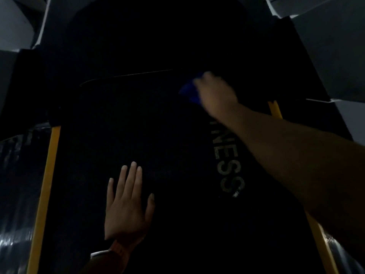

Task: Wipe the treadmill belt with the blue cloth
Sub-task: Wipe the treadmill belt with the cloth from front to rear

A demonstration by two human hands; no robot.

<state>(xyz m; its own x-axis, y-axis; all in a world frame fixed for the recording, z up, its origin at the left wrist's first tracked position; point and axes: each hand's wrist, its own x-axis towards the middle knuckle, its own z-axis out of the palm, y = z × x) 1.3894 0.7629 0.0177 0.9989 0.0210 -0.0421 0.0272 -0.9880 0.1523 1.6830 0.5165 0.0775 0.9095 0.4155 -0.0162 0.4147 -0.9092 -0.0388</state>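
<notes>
Your right hand [215, 93] gripped the blue cloth [190, 93] at the far end of the belt [158, 135]; your left hand [127, 202] lay flat and open, nearer you.

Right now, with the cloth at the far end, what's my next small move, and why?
Probably draw the right hand and blue cloth back along the belt toward the lettering: the cloth sits at the far end, the left hand rests flat nearer you.

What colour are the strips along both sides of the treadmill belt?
The strips are yellow; head view.
</notes>
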